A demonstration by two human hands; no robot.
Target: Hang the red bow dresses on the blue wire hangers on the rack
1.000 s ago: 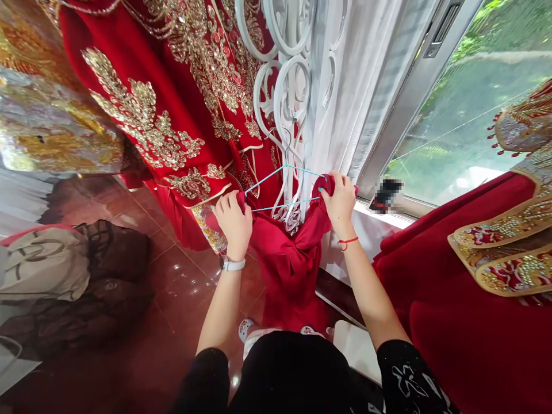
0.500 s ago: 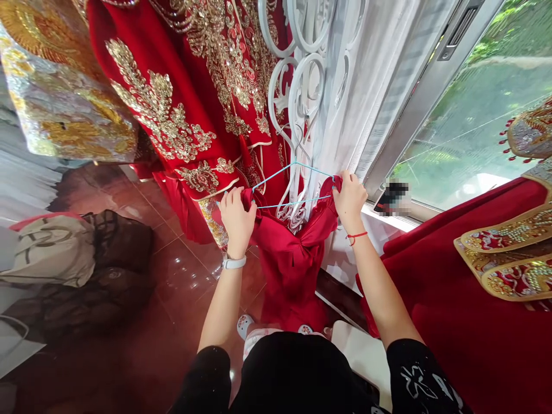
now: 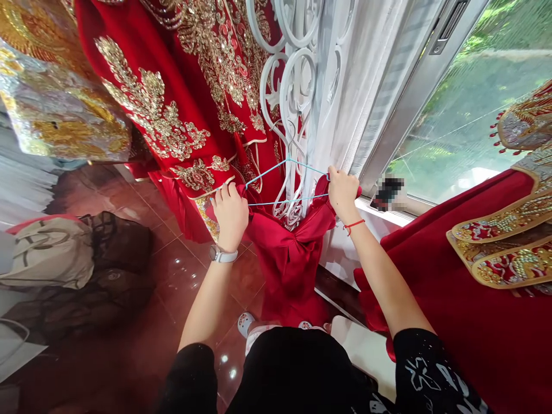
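A plain red dress (image 3: 287, 244) hangs down in front of me from a thin light-blue wire hanger (image 3: 276, 202). My left hand (image 3: 230, 214) is closed around the dress's left shoulder part at that end of the hanger. At the opposite end, my right hand (image 3: 344, 192) grips the other shoulder, its fingers curled over fabric and wire. Between my hands the hanger's hook points up and away, in front of a white scrolled metal frame (image 3: 297, 75). My fingertips are partly hidden behind the cloth.
Red garments with gold embroidery (image 3: 159, 109) hang at the left, beside a gold and silver one (image 3: 60, 109). More embroidered red clothing (image 3: 495, 247) hangs at the right by a window (image 3: 470, 115). Bags (image 3: 52, 247) lie on the tiled floor, and a white stool (image 3: 362, 351) stands near my legs.
Both hands keep hold of the dress and hanger and have shifted slightly left in view. My right wrist has turned a little, and a bit of red cloth now shows beyond that hand.
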